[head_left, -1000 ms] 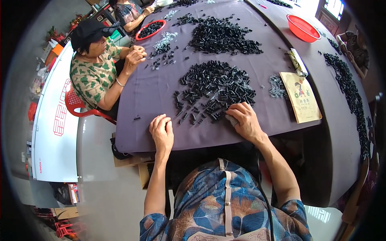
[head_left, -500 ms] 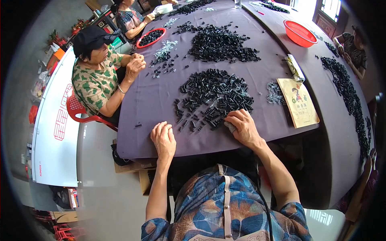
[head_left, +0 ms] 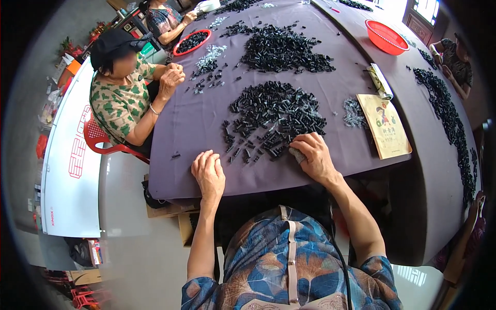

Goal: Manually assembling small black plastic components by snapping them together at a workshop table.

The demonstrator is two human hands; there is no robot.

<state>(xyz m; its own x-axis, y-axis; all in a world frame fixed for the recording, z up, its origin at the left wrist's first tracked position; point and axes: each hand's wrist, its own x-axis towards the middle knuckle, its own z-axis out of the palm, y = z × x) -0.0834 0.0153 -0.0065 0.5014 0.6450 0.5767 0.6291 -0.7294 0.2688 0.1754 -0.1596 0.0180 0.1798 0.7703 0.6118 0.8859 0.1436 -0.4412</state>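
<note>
My left hand [head_left: 208, 173] rests on the purple-grey tablecloth [head_left: 181, 134] near the front edge, fingers laid out and holding nothing. My right hand [head_left: 315, 156] is closed at the near right side of a pile of small black plastic pieces [head_left: 279, 111]. A small wad of grey, cloth-like stuff [head_left: 296, 154] shows under its fingers. Loose black pieces lie scattered between my two hands, at the pile's near side. Right of the pile lies a small heap of clear pieces [head_left: 353, 112], beside a yellow paper booklet or bag [head_left: 383, 126].
Farther back lies a larger black pile [head_left: 281, 49]. A red-rimmed tray [head_left: 191, 42] stands at left, a red basket [head_left: 386, 37] at right. At left a co-worker in a camouflage-pattern shirt [head_left: 123, 103] sits on a red chair [head_left: 95, 135]. More people sit around the tables.
The view has shifted slightly. Both my hands stay in nearly the same places, the right one still over the grey wad. The camouflage-shirted co-worker's head has turned a little.
</note>
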